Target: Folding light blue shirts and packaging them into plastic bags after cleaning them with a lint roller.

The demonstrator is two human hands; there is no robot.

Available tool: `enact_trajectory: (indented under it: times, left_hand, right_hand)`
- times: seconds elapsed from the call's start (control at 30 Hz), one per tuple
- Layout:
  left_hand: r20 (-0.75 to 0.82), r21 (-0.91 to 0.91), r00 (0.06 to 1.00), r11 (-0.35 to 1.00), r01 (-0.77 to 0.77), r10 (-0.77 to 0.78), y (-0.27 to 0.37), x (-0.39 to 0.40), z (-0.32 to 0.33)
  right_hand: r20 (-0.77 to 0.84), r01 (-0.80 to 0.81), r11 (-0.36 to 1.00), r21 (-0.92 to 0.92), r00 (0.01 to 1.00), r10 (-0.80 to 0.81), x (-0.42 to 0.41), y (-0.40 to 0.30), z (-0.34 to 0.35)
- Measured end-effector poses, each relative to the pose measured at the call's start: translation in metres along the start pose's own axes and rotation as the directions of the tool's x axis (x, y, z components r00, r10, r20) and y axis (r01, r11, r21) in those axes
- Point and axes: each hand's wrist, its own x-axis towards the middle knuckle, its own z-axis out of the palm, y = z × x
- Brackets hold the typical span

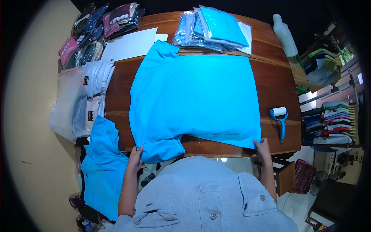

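Note:
A bright blue T-shirt (200, 95) lies spread flat across a wooden table (278, 78). Its sleeves are to the left and its hem is to the right. My left hand (135, 158) pinches the shirt at the near left, by the shoulder end of the near sleeve. With my right hand (263, 148) I grip the near corner of the hem at the table's front edge. To the right of the shirt lies a lint roller (280, 121) with a blue handle and a white roll.
Bagged blue garments (223, 29) are stacked at the back, beside white sheets (130, 43). Packaged clothes (120, 20) and clear plastic bags (69, 101) line the left. Another blue garment (103, 174) hangs at my left. A mannequin form (285, 36) and racked clothes (330, 121) are at the right.

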Motion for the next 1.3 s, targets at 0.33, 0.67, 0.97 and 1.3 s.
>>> enact_trajectory:
  times: [0.33,0.67,0.97,1.3]
  left_hand:
    - [0.087,-0.181,0.984,0.973,-0.14,0.158,0.051,-0.009,0.001]
    - [0.072,-0.258,0.787,0.773,-0.579,0.613,0.38,0.037,0.125]
    - [0.046,-0.3,0.72,0.697,-0.651,0.692,0.359,-0.087,0.072]
    - [-0.309,-0.107,0.9,0.929,-0.355,0.309,0.133,-0.019,0.015]
  right_hand:
    - [0.222,-0.072,0.888,0.454,0.974,-0.034,-0.022,-0.01,-0.032]
    - [-0.533,0.7,0.394,0.595,0.711,-0.458,0.037,-0.299,-0.169]
    - [-0.679,0.825,0.144,0.546,0.536,-0.501,-0.056,-0.224,-0.162]
    - [-0.408,0.55,0.515,0.657,0.834,-0.37,0.009,-0.015,-0.032]
